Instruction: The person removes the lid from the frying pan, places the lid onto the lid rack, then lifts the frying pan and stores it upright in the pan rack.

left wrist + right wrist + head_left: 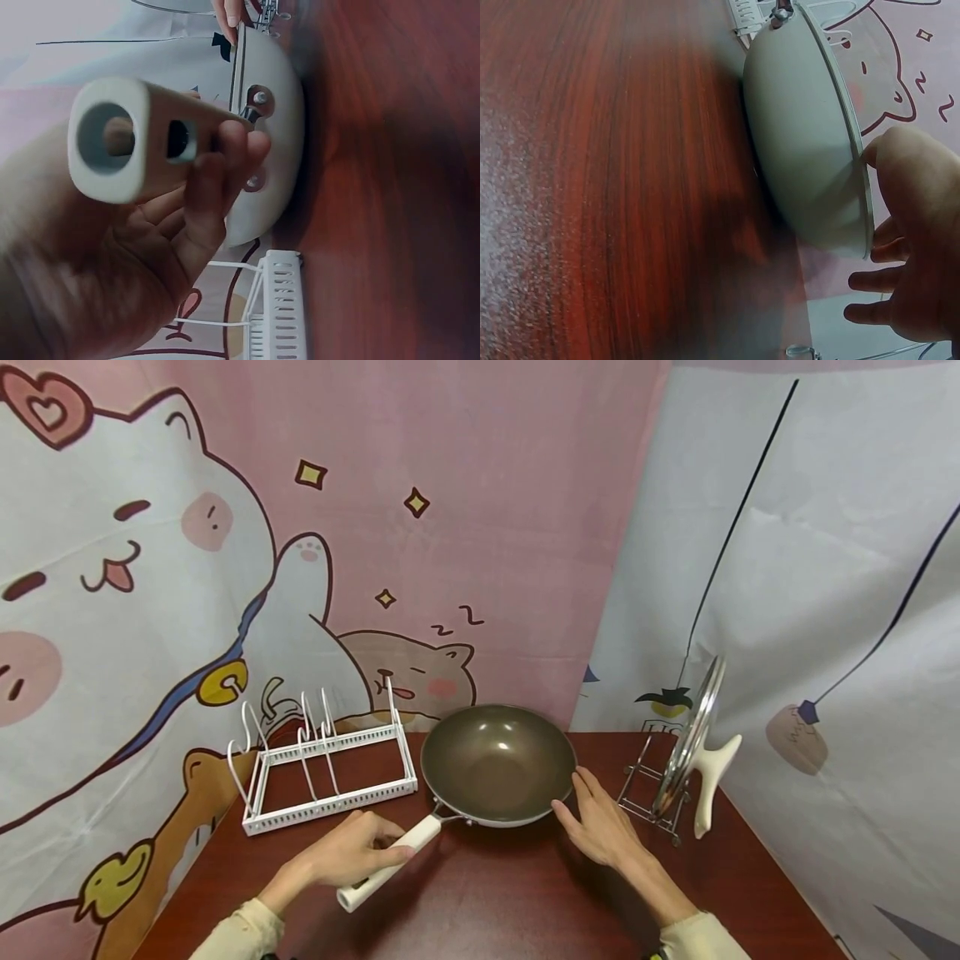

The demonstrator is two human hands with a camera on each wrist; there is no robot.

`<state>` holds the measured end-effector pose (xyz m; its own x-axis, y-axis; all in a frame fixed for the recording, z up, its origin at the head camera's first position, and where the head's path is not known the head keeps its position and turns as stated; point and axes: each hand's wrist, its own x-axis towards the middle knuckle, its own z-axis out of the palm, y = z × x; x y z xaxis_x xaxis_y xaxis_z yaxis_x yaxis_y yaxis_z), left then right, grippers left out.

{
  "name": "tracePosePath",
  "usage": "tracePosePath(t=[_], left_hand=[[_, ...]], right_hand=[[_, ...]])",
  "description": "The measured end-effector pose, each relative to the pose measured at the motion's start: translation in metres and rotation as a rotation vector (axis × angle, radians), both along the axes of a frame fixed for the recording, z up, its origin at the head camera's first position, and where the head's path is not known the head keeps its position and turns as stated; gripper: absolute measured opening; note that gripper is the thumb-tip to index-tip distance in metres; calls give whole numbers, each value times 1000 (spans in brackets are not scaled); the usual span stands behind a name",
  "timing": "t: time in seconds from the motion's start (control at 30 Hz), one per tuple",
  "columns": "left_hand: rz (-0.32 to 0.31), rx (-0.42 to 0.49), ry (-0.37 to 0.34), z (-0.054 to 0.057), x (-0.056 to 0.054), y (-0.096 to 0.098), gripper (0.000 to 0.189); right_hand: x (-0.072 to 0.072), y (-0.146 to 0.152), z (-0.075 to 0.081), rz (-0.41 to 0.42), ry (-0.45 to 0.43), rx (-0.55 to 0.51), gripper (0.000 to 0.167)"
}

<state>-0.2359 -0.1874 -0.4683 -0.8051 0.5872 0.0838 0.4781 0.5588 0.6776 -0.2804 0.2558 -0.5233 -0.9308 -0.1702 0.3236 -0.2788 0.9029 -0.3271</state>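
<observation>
A wok (498,768) with a dark inside and a pale outside sits on the table in the middle of the head view. Its cream handle (390,864) points toward the near left. My left hand (360,850) grips that handle; in the left wrist view the fingers (202,187) curl around it, and its hollow end faces the camera. At the wok's right rim is my right hand (600,822), thumb and fingertips touching the edge. The right wrist view shows the thumb (889,150) at the rim, with the other fingers extended.
A white rack (330,810) with upright dividers stands left of the wok. On the right, a wire rack (648,814) holds a glass lid (686,743) on edge, its cream handle (712,785) facing right. Patterned curtains rise behind the dark red table (495,902).
</observation>
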Motion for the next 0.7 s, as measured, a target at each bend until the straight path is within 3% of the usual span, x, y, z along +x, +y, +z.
tracePosePath(t=[0.37, 0.7], left_hand=[[-7, 162, -238, -14, 2, 4, 21], [-24, 188, -278, -17, 8, 12, 21]], right_hand=[[-9, -1, 3, 4, 10, 14, 72], [-14, -1, 3, 6, 18, 18, 69]])
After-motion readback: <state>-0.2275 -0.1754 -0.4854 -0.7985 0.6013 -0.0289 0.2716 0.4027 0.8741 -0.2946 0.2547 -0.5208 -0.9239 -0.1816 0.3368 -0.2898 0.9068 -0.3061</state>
